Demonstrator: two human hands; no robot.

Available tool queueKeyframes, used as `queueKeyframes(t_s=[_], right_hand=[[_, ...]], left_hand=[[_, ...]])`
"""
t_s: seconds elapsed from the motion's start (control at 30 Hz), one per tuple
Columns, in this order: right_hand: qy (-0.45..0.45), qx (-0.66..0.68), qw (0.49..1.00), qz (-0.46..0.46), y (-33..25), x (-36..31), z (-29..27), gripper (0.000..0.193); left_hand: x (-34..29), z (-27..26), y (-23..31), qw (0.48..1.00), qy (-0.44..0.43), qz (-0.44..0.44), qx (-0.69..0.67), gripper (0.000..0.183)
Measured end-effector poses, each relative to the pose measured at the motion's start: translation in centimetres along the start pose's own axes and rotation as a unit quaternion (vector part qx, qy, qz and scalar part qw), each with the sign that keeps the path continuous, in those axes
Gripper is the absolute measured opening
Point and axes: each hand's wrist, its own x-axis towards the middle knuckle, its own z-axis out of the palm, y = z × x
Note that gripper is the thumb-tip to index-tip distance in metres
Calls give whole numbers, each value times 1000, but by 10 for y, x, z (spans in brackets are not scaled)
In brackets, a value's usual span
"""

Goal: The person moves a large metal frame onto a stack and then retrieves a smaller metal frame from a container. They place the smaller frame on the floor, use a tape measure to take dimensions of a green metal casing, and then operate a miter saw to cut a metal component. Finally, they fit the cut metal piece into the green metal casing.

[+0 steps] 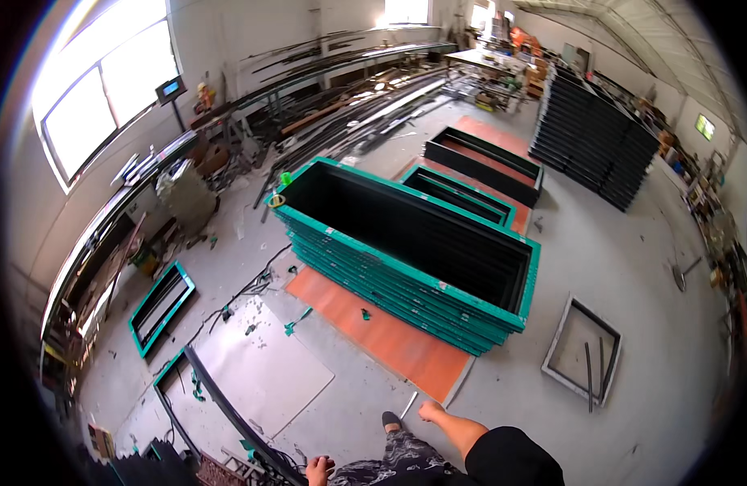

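At the lower edge, my left hand point(319, 470) has its fingers curled. Whether anything is inside them is too small to tell. Just left of it runs the dark bar of a large rectangular frame point(242, 419) with a green edge; I cannot tell whether they touch. My right hand point(429, 411) is closed, held out before me over the floor. A thin pale strip point(409, 404) shows right beside it, and its contact with the fingers is unclear. Ahead stands a stack of green-taped black frames point(390, 263) on an orange board point(373, 328). A yellow tape roll point(277, 201) rests at its left corner.
A pale sheet point(268, 364) with green scraps lies front left, near a small green frame point(162, 308). At right, a grey-edged frame point(582, 348) holds two loose bars. Farther back are a black frame point(479, 166), a tall dark stack point(592, 134) and racked metal bars point(341, 65).
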Motion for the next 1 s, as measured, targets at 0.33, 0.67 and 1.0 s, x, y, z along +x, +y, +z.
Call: queueKeyframes(t_s=[0.33, 0.67, 1.0], right_hand=[[-69, 251, 966, 0, -127, 11, -40, 7], [-38, -114, 989, -92, -156, 57, 1, 15], [-143, 40, 981, -128, -429, 49, 108, 14]], left_hand=[[20, -83, -68, 948, 225, -137, -176, 19], [36, -125, -90, 956, 232, -178, -36, 22], [68, -245, -24, 897, 292, -48, -328, 20]])
